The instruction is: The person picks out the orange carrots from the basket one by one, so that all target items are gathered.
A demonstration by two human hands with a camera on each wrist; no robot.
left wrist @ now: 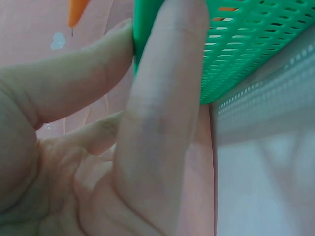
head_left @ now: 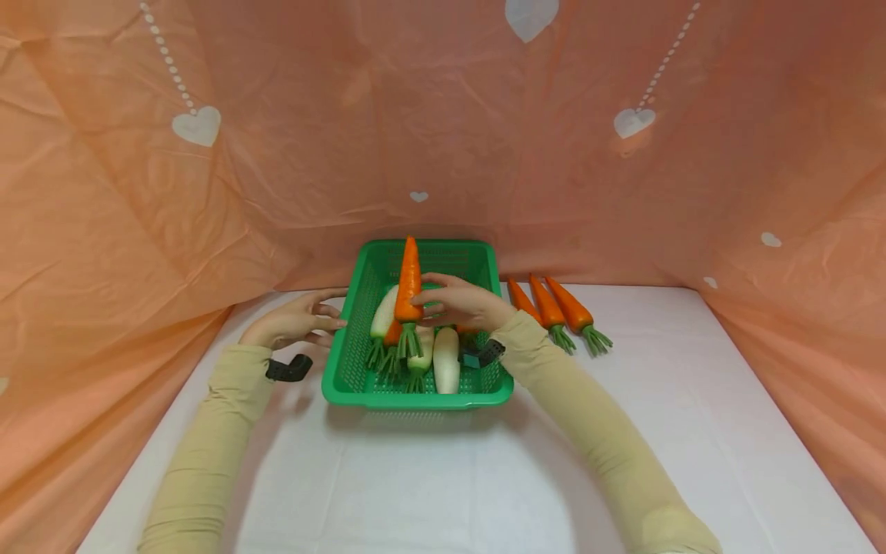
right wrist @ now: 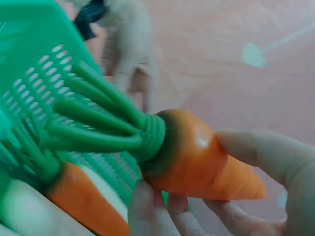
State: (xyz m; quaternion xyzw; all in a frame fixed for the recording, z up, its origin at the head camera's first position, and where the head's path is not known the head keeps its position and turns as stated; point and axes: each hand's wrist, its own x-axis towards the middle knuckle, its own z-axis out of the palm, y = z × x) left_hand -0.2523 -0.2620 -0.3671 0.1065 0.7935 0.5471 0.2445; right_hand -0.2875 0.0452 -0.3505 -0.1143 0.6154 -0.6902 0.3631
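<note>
My right hand (head_left: 464,302) pinches an orange carrot (head_left: 410,281) above the basket, thumb on one side and fingers on the other. The carrot stands nearly upright, tip up, its green stems (right wrist: 103,118) pointing down. Below it, a green plastic basket (head_left: 418,401) holds several white radishes (head_left: 447,363) and carrots; one more carrot (right wrist: 86,196) shows in the right wrist view. At the basket's left side, my left hand (head_left: 294,319) has its fingers spread, fingertips touching the rim (left wrist: 141,34). My right hand and wrist partly hide the basket's right half.
Three carrots (head_left: 550,308) lie side by side on the white table (head_left: 443,477), just right of the basket. Behind the table hangs an orange-pink cloth (head_left: 443,138) with white hearts, close to the basket's far edge. It also runs along both sides.
</note>
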